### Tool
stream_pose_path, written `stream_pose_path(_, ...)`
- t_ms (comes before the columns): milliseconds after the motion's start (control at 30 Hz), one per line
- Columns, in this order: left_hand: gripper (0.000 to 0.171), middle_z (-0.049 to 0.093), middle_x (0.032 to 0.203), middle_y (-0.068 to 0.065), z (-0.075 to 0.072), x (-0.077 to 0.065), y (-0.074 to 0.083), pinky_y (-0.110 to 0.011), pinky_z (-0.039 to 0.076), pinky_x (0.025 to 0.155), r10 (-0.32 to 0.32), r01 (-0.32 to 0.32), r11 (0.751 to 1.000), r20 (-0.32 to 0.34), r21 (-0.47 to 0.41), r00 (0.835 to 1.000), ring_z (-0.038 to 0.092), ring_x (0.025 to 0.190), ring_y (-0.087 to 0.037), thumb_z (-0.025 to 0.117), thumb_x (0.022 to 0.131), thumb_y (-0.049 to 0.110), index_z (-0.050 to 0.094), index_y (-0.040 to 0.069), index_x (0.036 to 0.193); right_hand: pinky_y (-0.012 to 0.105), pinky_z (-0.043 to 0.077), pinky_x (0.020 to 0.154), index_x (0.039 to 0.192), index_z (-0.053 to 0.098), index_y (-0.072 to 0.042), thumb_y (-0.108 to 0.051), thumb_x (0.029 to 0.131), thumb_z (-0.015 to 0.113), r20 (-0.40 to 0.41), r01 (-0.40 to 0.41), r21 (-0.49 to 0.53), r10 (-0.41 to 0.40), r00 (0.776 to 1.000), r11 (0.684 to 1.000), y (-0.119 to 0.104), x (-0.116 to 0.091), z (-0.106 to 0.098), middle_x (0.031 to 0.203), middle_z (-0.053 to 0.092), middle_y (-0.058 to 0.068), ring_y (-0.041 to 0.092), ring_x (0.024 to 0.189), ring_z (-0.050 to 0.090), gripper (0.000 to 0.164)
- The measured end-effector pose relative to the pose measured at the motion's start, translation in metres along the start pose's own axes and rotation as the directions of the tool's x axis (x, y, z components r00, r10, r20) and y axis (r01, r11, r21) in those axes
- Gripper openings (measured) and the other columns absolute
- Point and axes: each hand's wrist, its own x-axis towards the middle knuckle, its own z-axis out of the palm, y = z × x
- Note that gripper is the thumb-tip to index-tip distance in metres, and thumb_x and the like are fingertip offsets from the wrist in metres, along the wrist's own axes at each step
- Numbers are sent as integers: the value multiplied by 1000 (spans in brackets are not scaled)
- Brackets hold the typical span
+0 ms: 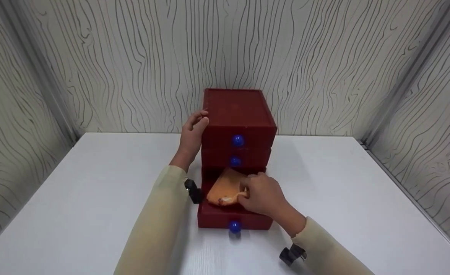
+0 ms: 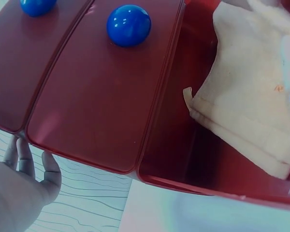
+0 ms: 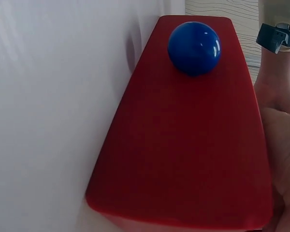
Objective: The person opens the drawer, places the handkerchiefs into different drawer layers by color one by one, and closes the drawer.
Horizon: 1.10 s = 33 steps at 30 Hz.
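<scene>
A dark red cabinet (image 1: 236, 109) with blue knobs stands on the table, its bottom drawer (image 1: 215, 220) pulled out. In that drawer lies a folded orange cloth (image 1: 225, 187), paler in the left wrist view, where a small loop shows at its edge. My right hand (image 1: 265, 194) pinches the cloth's right side between thumb and fingers. My left hand (image 1: 192, 133) rests against the cabinet's upper left side; the left wrist view shows its fingers lightly bent at the side edge. The right wrist view mostly shows the drawer front (image 3: 183, 145), with the pinch itself out of sight.
The two upper drawers, with blue knobs (image 1: 238, 140), are closed. A white table (image 1: 95, 214) spreads around the cabinet. Wood-grain patterned panels (image 1: 152, 65) rise behind and at both sides. Small black devices (image 1: 193, 191) sit on both wrists.
</scene>
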Motion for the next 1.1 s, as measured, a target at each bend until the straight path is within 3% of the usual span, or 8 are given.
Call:
stream_pose_path(500, 32, 46, 139, -4, 0, 1, -2, -41, 38, 103, -5, 5, 1000, -3, 6, 1000, 44, 126, -20, 49, 100, 30, 55, 15, 127, 21, 43, 53, 89, 71, -20, -30, 77, 72, -68, 48, 164, -37, 997, 985, -8, -16, -11, 80, 68, -6, 8, 67, 59, 16)
stream_pose_path(700, 32, 46, 139, -5, 1, 1, -1, -40, 38, 102, -4, 4, 1000, -7, -9, 1000, 44, 125, -21, 49, 100, 29, 55, 13, 127, 19, 40, 51, 90, 71, -22, -29, 74, 74, -138, 97, 171, -73, 988, 981, -16, -27, -17, 73, 66, -8, 7, 62, 56, 18)
stream_pose_path(833, 31, 47, 137, -6, 1, 1, -1, -39, 40, 100, -6, 6, 1000, -9, -12, 1000, 46, 122, -21, 50, 100, 29, 55, 14, 127, 18, 40, 52, 91, 71, -23, -29, 74, 73, -126, 100, 173, -78, 989, 980, -22, -33, -21, 72, 64, -12, 5, 62, 55, 18)
stream_pose_path(1100, 31, 48, 135, -6, 1, 2, -2, -36, 41, 95, -9, 8, 1000, -12, -10, 1000, 48, 117, -20, 51, 99, 29, 56, 15, 126, 18, 42, 54, 92, 71, -22, -33, 78, 71, -40, 99, 190, -92, 995, 977, -32, -41, -31, 74, 64, -10, 5, 63, 53, 18)
